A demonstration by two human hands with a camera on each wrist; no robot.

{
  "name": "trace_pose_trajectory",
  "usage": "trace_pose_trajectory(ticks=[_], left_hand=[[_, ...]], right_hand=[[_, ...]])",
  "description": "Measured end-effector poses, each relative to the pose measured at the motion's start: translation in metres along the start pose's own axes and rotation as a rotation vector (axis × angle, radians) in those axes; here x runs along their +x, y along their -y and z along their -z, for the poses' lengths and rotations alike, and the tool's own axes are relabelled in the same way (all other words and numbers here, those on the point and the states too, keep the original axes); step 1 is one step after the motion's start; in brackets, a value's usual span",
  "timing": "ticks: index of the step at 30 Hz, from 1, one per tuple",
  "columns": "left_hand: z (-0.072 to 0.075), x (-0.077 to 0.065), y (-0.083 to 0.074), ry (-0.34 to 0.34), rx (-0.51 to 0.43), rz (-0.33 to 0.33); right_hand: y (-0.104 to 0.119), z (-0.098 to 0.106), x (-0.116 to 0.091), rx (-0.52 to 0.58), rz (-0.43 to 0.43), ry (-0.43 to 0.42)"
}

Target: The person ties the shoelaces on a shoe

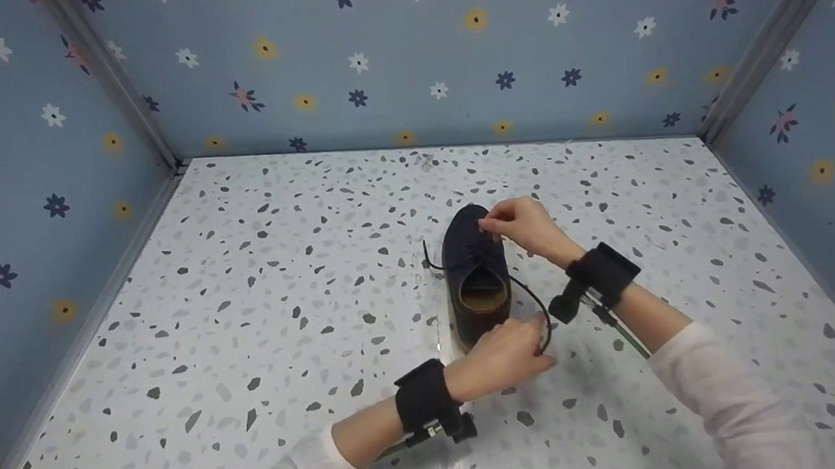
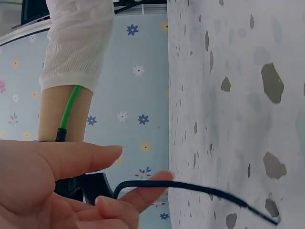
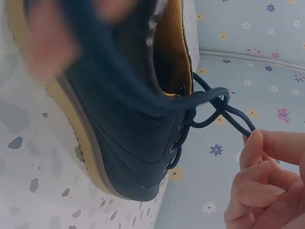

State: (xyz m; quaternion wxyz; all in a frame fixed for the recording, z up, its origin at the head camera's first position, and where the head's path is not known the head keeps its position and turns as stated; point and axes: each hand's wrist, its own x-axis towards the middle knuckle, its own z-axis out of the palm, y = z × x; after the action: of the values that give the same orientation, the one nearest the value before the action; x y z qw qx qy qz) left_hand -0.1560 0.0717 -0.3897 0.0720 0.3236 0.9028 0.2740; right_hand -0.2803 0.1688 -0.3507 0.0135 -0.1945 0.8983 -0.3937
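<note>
A dark navy lace-up shoe (image 1: 455,250) with a tan sole sits upright on the speckled surface, toe pointing away. Over its front, my right hand (image 1: 525,224) pinches a loop of the dark shoelace (image 3: 238,121) between thumb and index finger. Behind the heel is my left hand (image 1: 501,356), with the other lace length (image 2: 200,188) running across its fingers. There the index finger is fairly straight, the other fingers curl by the lace, and the thumb stands apart. One loose lace end (image 1: 427,257) sticks out left of the shoe.
A white surface with grey specks (image 1: 282,272) lies under the shoe. Blue flowered panels (image 1: 406,54) enclose it at the back and both sides. Black straps with small devices (image 1: 605,274) sit on both wrists, with green cables along the forearms.
</note>
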Motion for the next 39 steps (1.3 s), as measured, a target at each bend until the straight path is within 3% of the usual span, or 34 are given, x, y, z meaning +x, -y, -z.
trace_pose_trajectory(ticks=[5,10,15,19,22,24,28,33,36,39], left_hand=[[0.000,-0.002,0.000,0.022,0.030,-0.054],[0.017,0.002,0.008,-0.073,-0.035,-0.127],[0.053,0.008,0.023,-0.258,-0.119,-0.134],[0.082,0.014,0.043,-0.460,-0.089,-0.099],[0.094,0.017,0.060,-0.564,-0.063,-0.065],[0.097,0.020,0.069,-0.591,-0.057,-0.042],[0.091,0.027,0.084,-0.558,-0.058,0.024],[0.074,0.040,0.098,-0.446,-0.116,0.100],[0.065,0.047,0.104,-0.396,-0.188,0.116],[0.059,0.052,0.106,-0.392,-0.249,0.094]], right_hand=[[-0.001,0.000,0.001,-0.017,-0.006,-0.012],[-0.002,-0.001,0.002,-0.012,-0.009,-0.010],[-0.001,0.000,0.003,-0.015,-0.005,-0.016],[-0.001,0.000,0.003,-0.031,0.001,-0.015],[-0.002,0.000,0.003,-0.025,-0.004,-0.007],[-0.002,0.000,0.004,-0.018,-0.004,-0.001],[-0.002,-0.001,0.003,-0.020,-0.021,-0.008],[-0.001,-0.002,0.002,-0.021,-0.022,-0.018],[-0.001,-0.003,0.002,-0.022,-0.012,-0.022],[-0.001,-0.003,0.002,-0.024,-0.013,-0.027]])
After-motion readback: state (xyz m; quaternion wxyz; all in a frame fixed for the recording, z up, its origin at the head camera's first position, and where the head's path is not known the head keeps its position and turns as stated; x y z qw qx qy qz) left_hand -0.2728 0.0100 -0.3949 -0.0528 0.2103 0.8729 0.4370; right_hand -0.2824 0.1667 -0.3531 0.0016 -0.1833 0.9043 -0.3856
